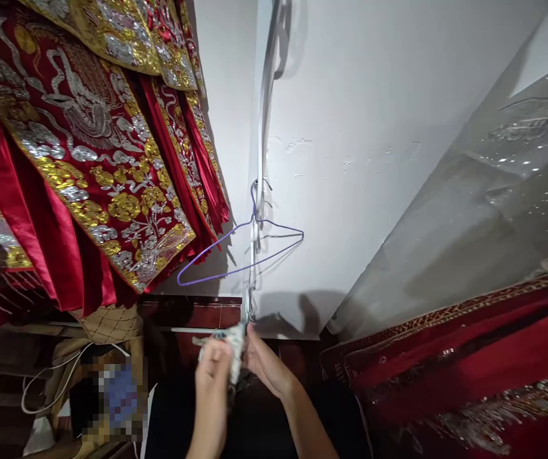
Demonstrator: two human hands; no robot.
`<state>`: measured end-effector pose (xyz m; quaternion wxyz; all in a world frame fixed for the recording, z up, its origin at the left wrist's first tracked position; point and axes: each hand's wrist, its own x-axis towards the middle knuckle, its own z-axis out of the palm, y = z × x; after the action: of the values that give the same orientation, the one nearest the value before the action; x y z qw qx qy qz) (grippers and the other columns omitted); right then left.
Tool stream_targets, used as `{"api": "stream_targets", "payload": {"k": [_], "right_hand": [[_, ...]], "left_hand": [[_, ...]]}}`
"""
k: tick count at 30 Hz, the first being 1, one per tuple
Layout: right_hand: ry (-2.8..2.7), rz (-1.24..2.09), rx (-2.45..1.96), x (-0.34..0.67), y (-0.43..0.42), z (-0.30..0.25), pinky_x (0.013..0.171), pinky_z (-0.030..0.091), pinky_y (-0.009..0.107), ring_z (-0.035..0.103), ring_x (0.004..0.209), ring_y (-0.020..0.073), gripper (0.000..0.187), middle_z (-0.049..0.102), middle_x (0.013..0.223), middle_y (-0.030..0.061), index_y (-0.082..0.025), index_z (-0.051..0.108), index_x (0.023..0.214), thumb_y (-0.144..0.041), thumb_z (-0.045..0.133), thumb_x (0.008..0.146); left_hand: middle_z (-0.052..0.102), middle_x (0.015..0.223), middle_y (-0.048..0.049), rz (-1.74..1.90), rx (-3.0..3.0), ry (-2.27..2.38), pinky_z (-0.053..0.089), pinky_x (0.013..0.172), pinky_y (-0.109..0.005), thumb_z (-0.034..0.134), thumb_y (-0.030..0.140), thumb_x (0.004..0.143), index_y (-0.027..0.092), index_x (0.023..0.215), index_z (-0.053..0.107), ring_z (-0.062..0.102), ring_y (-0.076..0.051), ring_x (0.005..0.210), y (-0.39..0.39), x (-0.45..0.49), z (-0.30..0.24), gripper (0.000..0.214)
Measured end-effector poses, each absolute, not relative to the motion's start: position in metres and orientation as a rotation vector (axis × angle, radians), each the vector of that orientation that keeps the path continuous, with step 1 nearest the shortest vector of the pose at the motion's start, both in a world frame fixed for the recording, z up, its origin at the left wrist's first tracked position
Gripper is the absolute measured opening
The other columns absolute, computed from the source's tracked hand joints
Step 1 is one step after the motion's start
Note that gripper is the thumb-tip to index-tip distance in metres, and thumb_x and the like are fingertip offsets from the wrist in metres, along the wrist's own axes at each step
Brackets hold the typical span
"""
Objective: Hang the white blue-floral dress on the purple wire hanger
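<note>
My left hand (213, 370) and my right hand (267, 363) meet low in the middle of the view. Both close on a small bundle of pale, silvery cloth or trim (234, 347); the fingers pinch it from either side. A thin metal rod (192, 330) sticks out to the left from beside the bundle. Just above my hands a purple wire hanger (240, 252) hangs empty on a cord (260, 127) that runs down the white wall.
Red robes with gold and silver embroidery (87, 146) hang at the upper left. A clear plastic cover (484, 210) over another red embroidered garment (469, 363) fills the right. A woven basket (111, 324) and white cable (44, 382) lie at the lower left.
</note>
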<state>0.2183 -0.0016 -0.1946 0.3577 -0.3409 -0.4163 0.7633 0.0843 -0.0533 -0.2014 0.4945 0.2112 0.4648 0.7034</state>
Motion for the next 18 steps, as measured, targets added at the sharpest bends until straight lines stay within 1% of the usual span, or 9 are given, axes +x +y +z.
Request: {"api": "stream_targets", "payload": {"k": [2, 4, 7, 9, 11, 12, 15, 16, 18], "right_hand": [[-0.864, 2.044, -0.806, 0.202, -0.005, -0.19, 0.078, 0.052, 0.034, 0.068, 0.081, 0.0234, 0.066, 0.072, 0.082, 0.0121, -0.012, 0.073, 0.083, -0.074, 0.053, 0.081], [-0.666, 1.982, -0.833, 0.197, -0.004, -0.189, 0.075, 0.052, 0.033, 0.068, 0.084, 0.0254, 0.057, 0.072, 0.081, 0.0102, -0.013, 0.072, 0.085, -0.069, 0.064, 0.076], [-0.603, 1.815, -0.965, 0.205, 0.0, -0.187, 0.077, 0.051, 0.032, 0.067, 0.086, 0.025, 0.048, 0.072, 0.086, 0.0064, -0.016, 0.071, 0.098, -0.045, 0.082, 0.062], [-0.734, 1.766, -1.033, 0.216, -0.001, -0.179, 0.078, 0.049, 0.029, 0.066, 0.086, 0.0214, 0.046, 0.072, 0.09, 0.0032, -0.018, 0.07, 0.102, -0.032, 0.083, 0.06], [-1.13, 1.829, -0.99, 0.228, -0.005, -0.16, 0.075, 0.047, 0.026, 0.062, 0.081, 0.0169, 0.032, 0.069, 0.087, 0.0006, -0.018, 0.071, 0.095, -0.027, 0.078, 0.065], [-1.42, 1.862, -0.919, 0.235, -0.006, -0.146, 0.071, 0.045, 0.024, 0.059, 0.075, 0.015, 0.024, 0.067, 0.082, -0.0006, -0.017, 0.071, 0.089, -0.026, 0.077, 0.067], [-2.119, 1.655, -0.755, 0.261, 0.0, -0.097, 0.062, 0.04, 0.023, 0.053, 0.065, 0.0121, 0.008, 0.063, 0.071, -0.0023, -0.016, 0.071, 0.076, -0.018, 0.072, 0.068], [-2.155, 1.472, -0.81, 0.27, 0.007, -0.082, 0.061, 0.04, 0.023, 0.054, 0.066, 0.0123, 0.008, 0.064, 0.072, -0.0018, -0.017, 0.071, 0.075, -0.014, 0.068, 0.068], [-1.974, 1.092, -0.988, 0.285, 0.029, -0.062, 0.062, 0.041, 0.023, 0.056, 0.068, 0.0135, 0.021, 0.067, 0.077, 0.0001, -0.017, 0.072, 0.082, -0.009, 0.059, 0.068]], "left_hand": [[0.057, 0.069, 0.0015, 1.573, 0.916, 1.156, 0.041, 0.059, -0.021, 0.07, 0.04, 0.082, 0.019, 0.074, 0.057, 0.052, -0.012, 0.062, -0.073, 0.102, -0.196, 0.026], [0.059, 0.07, -0.0007, 1.441, 1.272, 1.16, 0.044, 0.067, -0.025, 0.07, 0.039, 0.082, 0.019, 0.072, 0.06, 0.057, -0.016, 0.069, -0.084, 0.108, -0.19, 0.025], [0.064, 0.074, -0.0037, 1.291, 1.569, 1.118, 0.045, 0.067, -0.027, 0.062, 0.036, 0.089, 0.021, 0.081, 0.066, 0.06, -0.018, 0.072, -0.087, 0.098, -0.18, 0.018], [0.069, 0.097, -0.0073, 1.336, 1.642, 1.148, 0.048, 0.079, -0.029, 0.059, 0.034, 0.092, 0.022, 0.095, 0.066, 0.064, -0.021, 0.09, -0.078, 0.084, -0.173, 0.014], [0.061, 0.126, -0.0102, 1.42, 1.677, 1.195, 0.042, 0.101, -0.037, 0.054, 0.035, 0.095, 0.023, 0.115, 0.061, 0.056, -0.026, 0.118, -0.064, 0.072, -0.168, 0.024], [0.057, 0.133, -0.0108, 1.394, 1.696, 1.19, 0.038, 0.107, -0.039, 0.048, 0.038, 0.097, 0.024, 0.124, 0.056, 0.051, -0.026, 0.126, -0.057, 0.068, -0.166, 0.031], [0.06, 0.131, -0.0115, 1.079, 1.82, 1.079, 0.042, 0.104, -0.04, 0.028, 0.047, 0.101, 0.022, 0.131, 0.056, 0.055, -0.027, 0.119, -0.042, 0.06, -0.17, 0.047], [0.064, 0.124, -0.0109, 0.958, 1.88, 1.054, 0.045, 0.1, -0.039, 0.029, 0.05, 0.101, 0.022, 0.126, 0.061, 0.058, -0.027, 0.113, -0.039, 0.059, -0.172, 0.049], [0.07, 0.11, -0.0097, 0.816, 1.972, 1.106, 0.048, 0.092, -0.036, 0.038, 0.052, 0.097, 0.022, 0.115, 0.067, 0.062, -0.028, 0.1, -0.035, 0.054, -0.175, 0.046]]}}
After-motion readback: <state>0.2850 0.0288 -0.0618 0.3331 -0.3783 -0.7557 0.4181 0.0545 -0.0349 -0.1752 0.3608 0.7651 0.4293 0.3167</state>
